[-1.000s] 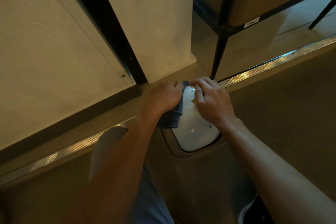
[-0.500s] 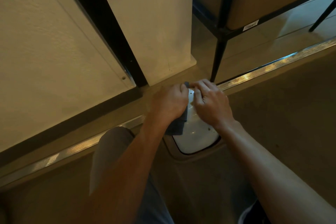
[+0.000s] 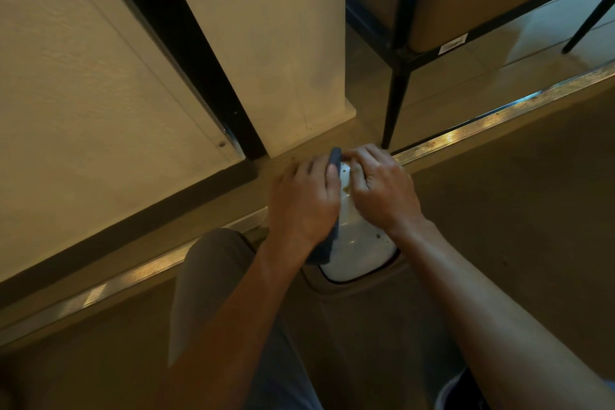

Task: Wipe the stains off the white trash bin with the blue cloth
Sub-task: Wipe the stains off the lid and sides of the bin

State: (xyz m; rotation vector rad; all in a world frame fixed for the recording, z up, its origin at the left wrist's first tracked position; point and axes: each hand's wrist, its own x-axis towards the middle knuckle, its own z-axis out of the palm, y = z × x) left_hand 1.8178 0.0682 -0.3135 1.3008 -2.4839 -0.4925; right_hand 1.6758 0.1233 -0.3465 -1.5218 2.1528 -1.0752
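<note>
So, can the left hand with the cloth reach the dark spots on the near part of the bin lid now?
Probably yes. The dark spots lie uncovered on the white trash bin, just right of the left hand and the blue cloth it grips. The right hand rests farther back, so nothing blocks them.

1. Dim, warm yellowish light; the lower half of the frame sinks into shadow.
2. Brightest at upper left, on the pale wall panels (image 3: 83, 76).
3. Glints on the metal floor strip (image 3: 499, 116) — small highlights on the white trash bin (image 3: 359, 243).
4. Wide-angle bending at the edges — straight lines lean.
</note>
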